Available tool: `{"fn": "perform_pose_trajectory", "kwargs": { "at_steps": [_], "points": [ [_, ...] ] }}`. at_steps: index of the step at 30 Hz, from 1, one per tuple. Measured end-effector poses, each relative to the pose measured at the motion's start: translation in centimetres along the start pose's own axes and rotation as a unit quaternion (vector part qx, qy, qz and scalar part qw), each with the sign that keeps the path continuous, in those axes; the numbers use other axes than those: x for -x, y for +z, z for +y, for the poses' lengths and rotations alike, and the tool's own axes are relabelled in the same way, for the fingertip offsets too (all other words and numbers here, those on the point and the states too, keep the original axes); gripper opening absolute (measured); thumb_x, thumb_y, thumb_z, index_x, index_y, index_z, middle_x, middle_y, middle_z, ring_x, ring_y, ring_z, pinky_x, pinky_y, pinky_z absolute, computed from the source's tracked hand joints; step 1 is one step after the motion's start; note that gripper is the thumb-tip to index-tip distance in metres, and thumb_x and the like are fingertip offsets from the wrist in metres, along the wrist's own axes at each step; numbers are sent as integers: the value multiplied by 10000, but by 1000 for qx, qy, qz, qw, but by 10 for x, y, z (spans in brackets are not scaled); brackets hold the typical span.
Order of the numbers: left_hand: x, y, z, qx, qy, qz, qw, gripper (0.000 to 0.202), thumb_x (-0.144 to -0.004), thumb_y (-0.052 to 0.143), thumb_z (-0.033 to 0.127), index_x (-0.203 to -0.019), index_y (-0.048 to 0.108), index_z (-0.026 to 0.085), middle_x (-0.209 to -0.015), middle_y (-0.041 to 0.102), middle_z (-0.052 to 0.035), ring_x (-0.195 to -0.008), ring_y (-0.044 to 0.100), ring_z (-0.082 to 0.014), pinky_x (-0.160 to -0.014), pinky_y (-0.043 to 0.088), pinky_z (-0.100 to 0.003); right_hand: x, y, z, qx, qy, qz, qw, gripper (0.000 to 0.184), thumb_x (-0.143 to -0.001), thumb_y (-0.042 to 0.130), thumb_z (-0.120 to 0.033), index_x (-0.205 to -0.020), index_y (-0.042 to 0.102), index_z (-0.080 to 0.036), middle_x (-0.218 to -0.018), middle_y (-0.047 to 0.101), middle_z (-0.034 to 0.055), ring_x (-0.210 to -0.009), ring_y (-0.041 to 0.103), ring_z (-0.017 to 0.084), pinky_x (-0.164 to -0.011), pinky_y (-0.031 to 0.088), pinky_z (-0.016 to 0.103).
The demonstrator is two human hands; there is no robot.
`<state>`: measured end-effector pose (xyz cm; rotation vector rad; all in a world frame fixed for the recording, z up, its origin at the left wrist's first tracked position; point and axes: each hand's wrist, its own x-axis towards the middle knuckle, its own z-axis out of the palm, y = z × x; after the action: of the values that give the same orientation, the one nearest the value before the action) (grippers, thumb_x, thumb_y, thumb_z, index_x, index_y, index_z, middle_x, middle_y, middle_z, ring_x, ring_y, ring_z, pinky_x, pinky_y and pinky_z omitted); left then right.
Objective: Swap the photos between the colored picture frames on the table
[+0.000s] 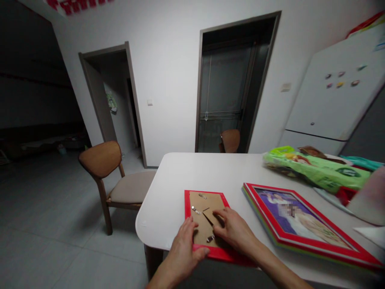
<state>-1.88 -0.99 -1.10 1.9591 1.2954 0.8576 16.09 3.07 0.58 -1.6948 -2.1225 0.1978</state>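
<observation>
Small red frame [205,193] lies face down at the desk's [210,168] 6 o'clock edge; left hand [183,249] presses its 7 o'clock corner, grip open; right hand [234,230] curls onto the backing board [207,205], pinch unclear; board looks seated, metal tabs [195,209] likely unfinished.

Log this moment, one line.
left hand: on red frame edge | right hand: on its cardboard back | beside: framed photo

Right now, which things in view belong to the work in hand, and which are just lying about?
In hand: small red frame, face down; its brown backing board; the metal clips; left hand on the frame's near edge; right hand on the backing.
Lying about: stack of larger red frames; green packet; chair; fridge.
</observation>
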Motion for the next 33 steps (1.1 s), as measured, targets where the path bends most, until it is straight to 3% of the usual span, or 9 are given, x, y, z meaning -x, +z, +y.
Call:
{"fn": "perform_pose_trajectory", "kwargs": {
  "at_steps": [4, 8, 11, 14, 20, 28, 33],
  "points": [
    [-11, -4, 7, 160, -27, 82, 983, 426, -661, 539, 173, -1072, 428, 166, -1110, 520, -99, -1020, 475, -204, -887, 350, -327, -1, -13, -9, -2, -3, 29, 1000, 321, -642, 470, -264, -910, 611, -159, -826, 564, 81, -792, 509, 192, -697, 383, 269],
    [-23, -8, 6, 366, -46, 100, 924, 379, -672, 510, 206, -1025, 373, 179, -905, 611, -65, -798, 584, -188, -688, 452, -302, -2, -23, -33, -36, -34, 49, 998, 302, -634, 507, -271, -899, 607, -165, -831, 552, 74, -807, 500, 190, -715, 389, 279],
    [-24, -23, -1, 416, -72, 133, 897, 408, -664, 524, 243, -1027, 347, 186, -773, 626, -23, -655, 601, -168, -585, 456, -272, -3, -24, -46, -104, -57, 44, 992, 311, -676, 492, -296, -944, 586, -169, -871, 558, 72, -821, 508, 177, -736, 394, 282],
    [-18, -48, -18, 399, -91, 169, 897, 440, -641, 557, 260, -1026, 359, 179, -696, 621, 3, -592, 597, -154, -548, 444, -246, -3, -19, -42, -137, -59, 45, 988, 339, -732, 430, -352, -989, 564, -175, -910, 570, 77, -828, 518, 181, -741, 400, 308],
    [-1, -86, -57, 300, -140, 215, 919, 411, -645, 523, 261, -1014, 370, 165, -677, 619, 10, -586, 595, -139, -545, 443, -226, 2, 0, 3, -73, -1, 20, 997, 389, -736, 396, -338, -1017, 557, -121, -976, 570, 125, -861, 530, 210, -766, 392, 323],
    [-1, -90, -76, 116, -188, 215, 951, 298, -664, 475, 145, -962, 453, 155, -615, 598, 25, -558, 580, -132, -500, 418, -203, 5, 6, 26, 61, 55, 22, 996, 372, -721, 403, -306, -999, 568, -122, -937, 564, 134, -872, 510, 226, -760, 370, 319],
    [0, -92, -78, -52, -196, 228, 952, 388, -642, 532, 176, -1025, 474, 182, -742, 590, -12, -711, 559, -184, -644, 396, -268, 8, 6, 33, 89, 97, 11, 991, 391, -717, 397, -307, -1036, 524, -121, -919, 561, 135, -837, 524, 226, -714, 372, 308]
  ]
}}
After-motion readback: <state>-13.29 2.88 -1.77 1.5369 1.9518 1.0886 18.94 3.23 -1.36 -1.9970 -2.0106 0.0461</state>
